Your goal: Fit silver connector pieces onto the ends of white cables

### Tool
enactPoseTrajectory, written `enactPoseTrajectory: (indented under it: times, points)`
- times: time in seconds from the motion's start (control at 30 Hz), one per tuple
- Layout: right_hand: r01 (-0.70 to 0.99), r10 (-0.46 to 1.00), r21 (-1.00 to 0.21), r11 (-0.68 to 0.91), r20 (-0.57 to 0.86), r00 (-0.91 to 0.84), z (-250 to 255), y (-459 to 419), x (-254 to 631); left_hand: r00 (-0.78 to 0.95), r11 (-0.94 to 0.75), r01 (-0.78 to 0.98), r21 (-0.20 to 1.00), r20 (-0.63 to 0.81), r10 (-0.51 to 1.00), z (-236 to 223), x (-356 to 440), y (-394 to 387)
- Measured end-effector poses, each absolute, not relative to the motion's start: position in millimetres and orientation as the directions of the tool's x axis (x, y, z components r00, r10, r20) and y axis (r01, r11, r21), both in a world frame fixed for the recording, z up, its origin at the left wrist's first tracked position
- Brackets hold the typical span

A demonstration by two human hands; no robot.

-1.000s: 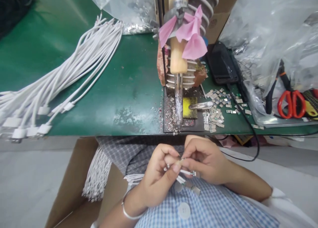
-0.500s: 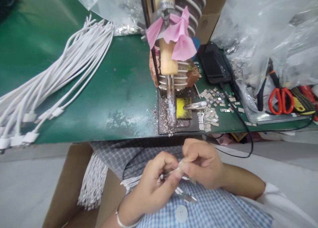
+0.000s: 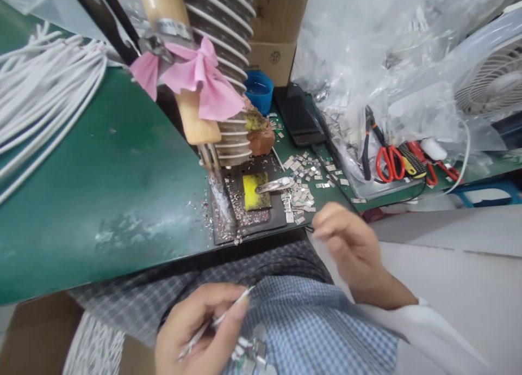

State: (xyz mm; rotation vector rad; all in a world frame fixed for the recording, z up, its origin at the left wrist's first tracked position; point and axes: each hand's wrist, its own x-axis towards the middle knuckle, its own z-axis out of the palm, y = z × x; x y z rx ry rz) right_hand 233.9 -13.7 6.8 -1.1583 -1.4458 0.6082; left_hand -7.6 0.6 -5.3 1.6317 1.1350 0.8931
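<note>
Low over the lap, my left hand (image 3: 183, 323) pinches a thin white cable (image 3: 243, 296) between thumb and forefinger, its end sticking out past the fingertips. Below that hand, several metal connector plugs (image 3: 259, 349) on white wires hang against the checked apron. My right hand (image 3: 350, 247) is raised at the bench's front edge, fingers curled together. Whether it holds anything small is hidden. Close to its fingertips lies a scatter of small flat metal connectors (image 3: 304, 195) on the green bench (image 3: 142, 201).
A soldering iron (image 3: 222, 201) with a wooden handle and pink cloth leans tip-down beside a yellow sponge (image 3: 253, 184). A phone (image 3: 297, 116), a blue cup (image 3: 259, 92) and red-handled scissors (image 3: 390, 164) lie farther back. White cables (image 3: 53, 92) cover the left; a fan (image 3: 489, 86) stands right.
My right hand has left my left hand and moved right and up toward the loose connectors. The left hand has shifted left and down, still gripping the cable. The view has turned to the right.
</note>
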Motion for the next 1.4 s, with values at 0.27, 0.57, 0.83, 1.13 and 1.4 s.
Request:
enactPoseTrajectory:
  times: [0.27, 0.57, 0.83, 1.13, 1.4]
  points:
    - [0.930, 0.895, -0.311, 0.196, 0.444, -0.040, 13.8, 12.6, 300.4, 0.326, -0.183, 0.142, 0.973, 0.128, 0.936, -10.8, -8.5, 3.9]
    - [0.981, 0.957, -0.139, 0.137, 0.274, -0.095, 12.5, 16.4, 303.3, 0.262, -0.076, 0.078, 0.994, 0.053, 0.964, 1.1, -8.8, 10.1]
    - [0.852, 0.934, -0.522, 0.029, 0.318, 0.163, 26.7, -5.9, 284.7, 0.353, 0.106, -0.149, 0.983, -0.047, 0.934, 5.8, -5.8, 18.1]
    - [0.379, 0.933, -0.857, 0.349, 0.281, -0.222, 12.2, -6.7, 191.7, 0.405, 0.239, -0.133, 0.962, -0.167, 0.899, 5.2, -0.5, 13.1]
    - [0.296, 0.939, -0.900, 0.319, 0.258, -0.228, 7.3, -7.6, 186.3, 0.399, 0.215, -0.103, 0.971, -0.158, 0.903, 5.9, -2.0, 13.4]
